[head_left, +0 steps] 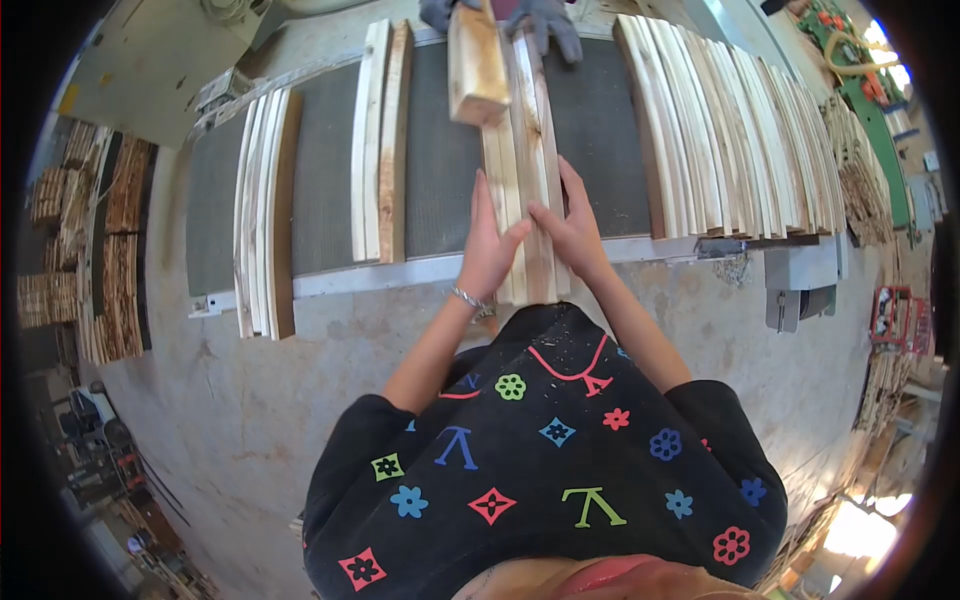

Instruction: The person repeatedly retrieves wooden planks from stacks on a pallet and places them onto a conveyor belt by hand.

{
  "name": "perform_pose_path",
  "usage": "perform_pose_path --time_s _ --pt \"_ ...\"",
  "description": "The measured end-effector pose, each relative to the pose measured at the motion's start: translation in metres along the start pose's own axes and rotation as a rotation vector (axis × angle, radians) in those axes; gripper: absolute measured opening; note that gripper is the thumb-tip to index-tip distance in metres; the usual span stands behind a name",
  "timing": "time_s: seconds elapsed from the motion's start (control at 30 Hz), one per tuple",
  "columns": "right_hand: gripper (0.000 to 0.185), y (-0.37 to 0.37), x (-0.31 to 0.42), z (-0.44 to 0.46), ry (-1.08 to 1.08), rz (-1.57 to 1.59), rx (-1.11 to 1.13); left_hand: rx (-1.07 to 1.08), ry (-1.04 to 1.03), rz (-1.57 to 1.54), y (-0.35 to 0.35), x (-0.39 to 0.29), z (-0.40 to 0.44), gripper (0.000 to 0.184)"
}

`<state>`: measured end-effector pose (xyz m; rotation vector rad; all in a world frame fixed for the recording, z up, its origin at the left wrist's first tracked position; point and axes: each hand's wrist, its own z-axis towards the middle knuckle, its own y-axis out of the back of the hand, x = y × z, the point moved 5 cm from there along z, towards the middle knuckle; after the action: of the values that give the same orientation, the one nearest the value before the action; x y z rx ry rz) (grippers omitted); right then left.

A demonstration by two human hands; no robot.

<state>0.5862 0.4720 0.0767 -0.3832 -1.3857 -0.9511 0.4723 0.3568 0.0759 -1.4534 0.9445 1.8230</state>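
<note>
My left hand (490,242) presses against the left side of several light wooden strips (528,185) stood side by side. Against their right side is my right hand (574,228), so the strips are squeezed between my two palms, with both thumbs over the top. The near ends of the strips reach past the table's edge toward my body. At the far end, a co-worker's gloved hands (548,25) are at the same strips. A thicker wooden piece (478,70) lies over their far part, near the co-worker's other glove.
The strips lie across a dark belt-topped table (325,170). Left of me are two smaller groups of wooden strips (378,150) (265,215). A long row of strips (735,130) lies to the right. Stacked lumber (105,240) stands at far left, a metal box (800,285) at right.
</note>
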Motion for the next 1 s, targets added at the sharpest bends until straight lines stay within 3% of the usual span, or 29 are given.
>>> perform_pose_path --time_s 0.2,0.4,0.67,0.77,0.9,1.0 --pt "0.079 -0.031 0.006 0.036 0.021 -0.091 -0.022 0.045 0.005 0.168 0.036 0.013 0.029 0.101" --pt "0.069 -0.029 -0.006 0.029 -0.105 0.422 0.004 0.046 0.032 0.041 0.041 0.011 0.025 0.093" --pt "0.061 -0.024 0.006 -0.065 -0.074 0.279 -0.049 -0.008 -0.083 0.315 0.046 -0.015 0.017 0.091" --pt "0.058 -0.017 0.002 -0.093 -0.061 0.224 -0.036 -0.067 0.01 0.663 0.032 -0.029 0.048 0.097" --pt "0.052 -0.003 0.004 -0.139 -0.172 0.249 0.051 -0.053 0.344 0.958 -0.001 -0.038 0.079 0.115" --pt "0.046 0.01 0.006 -0.186 -0.241 0.379 -0.006 -0.15 0.344 0.996 -0.01 -0.034 0.086 0.124"
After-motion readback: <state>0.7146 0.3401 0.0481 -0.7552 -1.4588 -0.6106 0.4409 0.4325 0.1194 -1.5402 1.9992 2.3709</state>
